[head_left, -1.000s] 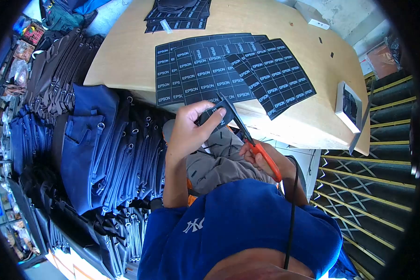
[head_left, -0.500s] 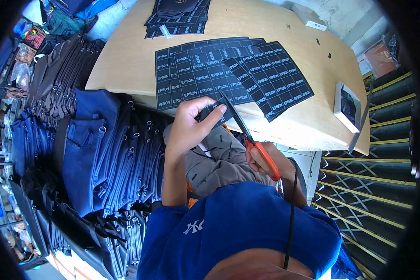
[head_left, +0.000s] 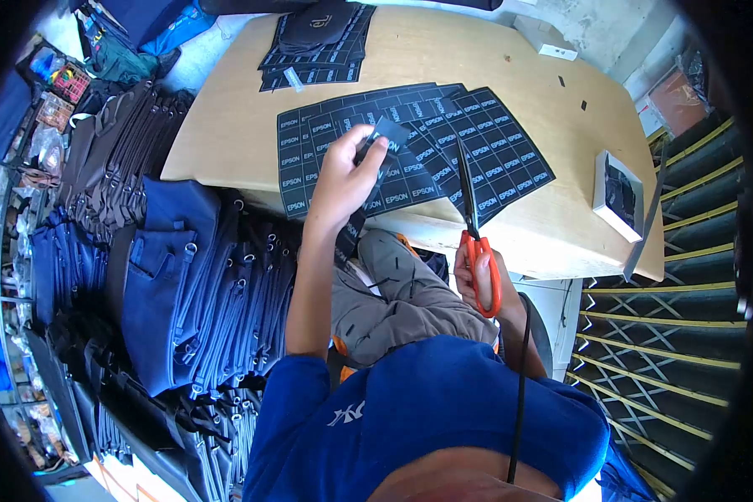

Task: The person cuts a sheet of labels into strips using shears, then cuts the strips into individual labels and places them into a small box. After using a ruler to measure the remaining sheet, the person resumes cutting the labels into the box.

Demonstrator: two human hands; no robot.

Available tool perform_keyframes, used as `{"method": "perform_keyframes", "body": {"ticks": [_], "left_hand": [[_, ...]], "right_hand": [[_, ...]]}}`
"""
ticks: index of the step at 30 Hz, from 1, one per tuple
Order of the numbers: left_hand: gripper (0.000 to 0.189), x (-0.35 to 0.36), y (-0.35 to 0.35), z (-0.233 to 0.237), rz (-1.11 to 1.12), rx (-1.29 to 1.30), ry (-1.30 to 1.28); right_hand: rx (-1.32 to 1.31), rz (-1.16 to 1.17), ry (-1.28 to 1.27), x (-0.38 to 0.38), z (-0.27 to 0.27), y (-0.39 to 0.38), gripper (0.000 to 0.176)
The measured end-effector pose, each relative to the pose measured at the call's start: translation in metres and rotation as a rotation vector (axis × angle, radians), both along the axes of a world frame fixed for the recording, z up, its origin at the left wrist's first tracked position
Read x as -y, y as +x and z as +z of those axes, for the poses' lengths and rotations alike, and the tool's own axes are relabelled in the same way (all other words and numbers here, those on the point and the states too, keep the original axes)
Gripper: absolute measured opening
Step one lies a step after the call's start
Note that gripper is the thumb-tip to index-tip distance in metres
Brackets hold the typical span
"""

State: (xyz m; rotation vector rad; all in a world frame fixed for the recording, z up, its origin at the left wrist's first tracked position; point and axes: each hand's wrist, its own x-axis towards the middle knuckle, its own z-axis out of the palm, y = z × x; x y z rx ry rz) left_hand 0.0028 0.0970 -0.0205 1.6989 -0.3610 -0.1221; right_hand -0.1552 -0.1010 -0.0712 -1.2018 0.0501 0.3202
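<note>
My left hand (head_left: 343, 180) pinches a small black printed label (head_left: 391, 136) between thumb and fingers, above the table's front part. A dark printed strip (head_left: 350, 236) hangs below that hand, over the lap. In my right hand (head_left: 465, 269) is a pair of scissors (head_left: 473, 232) with orange handles, its blades close together and pointing away from me. The blades lie over black sheets (head_left: 510, 142) printed with EPSON in a grid, which overlap on the table. The label and the scissors are apart.
On the wooden table (head_left: 217, 125), a stack of dark sheets (head_left: 322, 33) lies at the back left. A white box (head_left: 600, 188) with dark pieces stands at the right edge, another white box (head_left: 546, 38) behind. Blue bags (head_left: 163, 293) are piled left; a folding metal gate (head_left: 653, 326) stands right.
My left hand has moved forward over the sheets with the label. The scissors have come away from the label, turned more upright and shifted right. The view has tilted slightly.
</note>
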Motion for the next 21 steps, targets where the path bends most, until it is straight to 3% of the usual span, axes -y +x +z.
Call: {"method": "perform_keyframes", "body": {"ticks": [6, 12, 21], "left_hand": [[0.034, 0.038, 0.047, -0.015, 0.177, 0.054, 0.020], [0.017, 0.041, 0.101, -0.046, 0.308, 0.227, 0.081], [0.043, 0.025, 0.094, -0.032, 0.319, 0.115, 0.288]], "right_hand": [[0.082, -0.028, -0.002, 0.010, -0.002, -0.007, 0.054], [0.070, -0.054, 0.002, 0.023, -0.007, -0.011, 0.062], [0.062, -0.041, -0.097, 0.038, -0.015, -0.007, 0.073]]}}
